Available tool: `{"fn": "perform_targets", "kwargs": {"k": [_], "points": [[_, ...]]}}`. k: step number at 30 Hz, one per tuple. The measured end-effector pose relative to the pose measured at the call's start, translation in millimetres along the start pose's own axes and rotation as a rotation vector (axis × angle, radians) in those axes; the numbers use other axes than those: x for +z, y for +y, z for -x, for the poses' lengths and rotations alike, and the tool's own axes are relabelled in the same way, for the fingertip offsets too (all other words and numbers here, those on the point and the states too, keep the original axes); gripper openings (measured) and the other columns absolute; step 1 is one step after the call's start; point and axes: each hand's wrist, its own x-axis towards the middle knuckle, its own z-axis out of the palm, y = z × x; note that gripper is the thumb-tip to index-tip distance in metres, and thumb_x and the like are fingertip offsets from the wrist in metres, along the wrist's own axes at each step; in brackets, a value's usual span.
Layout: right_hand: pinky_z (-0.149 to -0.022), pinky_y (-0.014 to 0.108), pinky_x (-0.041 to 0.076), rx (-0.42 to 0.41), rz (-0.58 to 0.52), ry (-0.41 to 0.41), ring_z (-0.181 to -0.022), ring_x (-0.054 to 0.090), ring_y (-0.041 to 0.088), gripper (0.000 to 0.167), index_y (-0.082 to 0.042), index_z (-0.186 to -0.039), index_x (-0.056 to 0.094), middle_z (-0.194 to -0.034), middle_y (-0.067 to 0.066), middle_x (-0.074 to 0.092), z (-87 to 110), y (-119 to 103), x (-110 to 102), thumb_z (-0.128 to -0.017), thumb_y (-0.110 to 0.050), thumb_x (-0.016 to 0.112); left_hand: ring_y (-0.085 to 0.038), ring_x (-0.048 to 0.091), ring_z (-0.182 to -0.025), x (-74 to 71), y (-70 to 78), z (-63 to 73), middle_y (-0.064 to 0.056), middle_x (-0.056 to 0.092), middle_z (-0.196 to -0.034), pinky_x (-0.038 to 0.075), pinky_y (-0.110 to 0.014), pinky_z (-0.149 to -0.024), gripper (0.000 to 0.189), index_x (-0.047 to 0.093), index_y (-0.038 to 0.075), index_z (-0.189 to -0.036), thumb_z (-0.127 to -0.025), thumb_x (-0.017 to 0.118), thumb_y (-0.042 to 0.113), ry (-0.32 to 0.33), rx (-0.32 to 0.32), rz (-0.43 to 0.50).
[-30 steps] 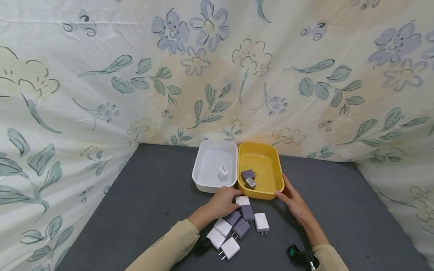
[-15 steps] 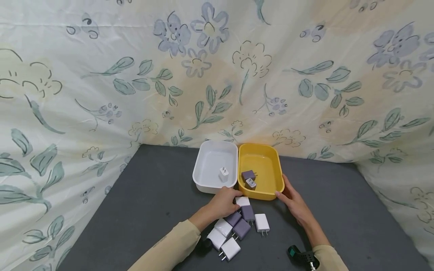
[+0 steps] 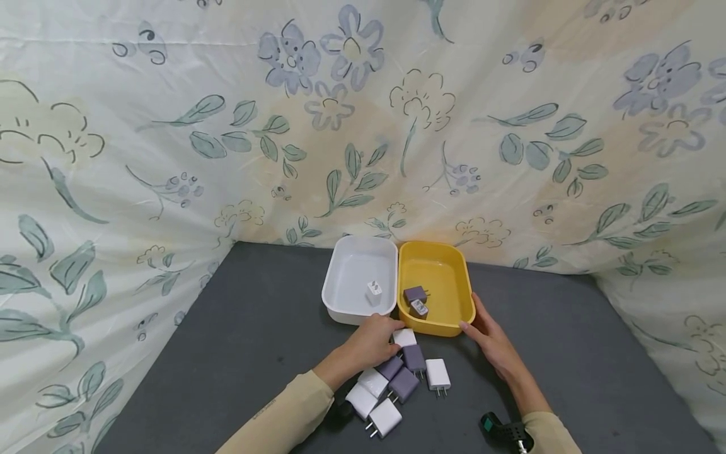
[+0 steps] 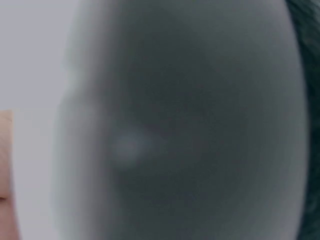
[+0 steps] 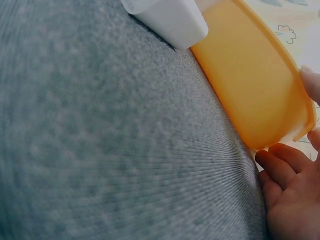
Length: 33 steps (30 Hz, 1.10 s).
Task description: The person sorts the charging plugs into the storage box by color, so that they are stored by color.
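Two hands at work: left hand (image 3: 368, 340) pinched a white charger (image 3: 406, 338) by its edges, just in front of the bins; right hand (image 3: 495, 345) grasped the yellow bin (image 3: 448, 284) at its near right corner, thumb at the rim. Toward the person lay four more white chargers (image 3: 385, 417) and three purple chargers (image 3: 404, 384) on the dark tabletop (image 3: 272, 353). Yellow bin contained two purple ones; the adjacent white bin (image 3: 354, 271), one white. Floral cloth (image 3: 363, 113) hung behind.

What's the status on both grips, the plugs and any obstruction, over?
Left grip pinches a white plug, yellow bin just beyond. Right grip holds that bin's near corner. Purple plug close beside, possibly in the way.
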Motion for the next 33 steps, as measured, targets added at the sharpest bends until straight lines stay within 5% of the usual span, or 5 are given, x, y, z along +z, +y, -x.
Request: {"fn": "perform_targets", "kwargs": {"k": [33], "points": [[-0.090, -0.006, 0.028, -0.012, -0.008, 0.002, -0.148, 0.021, 0.038, 0.082, -0.019, -0.158, -0.001, -0.165, 0.011, 0.006, 1.0, 1, 2, -0.099, -0.029, 0.056, -0.011, 0.068, -0.095, -16.8, -1.1, 20.6, -0.002, 0.073, -0.110, 0.057, -0.022, -0.076, 0.042, 0.069, 0.008, -0.119, -0.079, 0.080, 0.018, 0.156, 0.085, -0.013]]}}
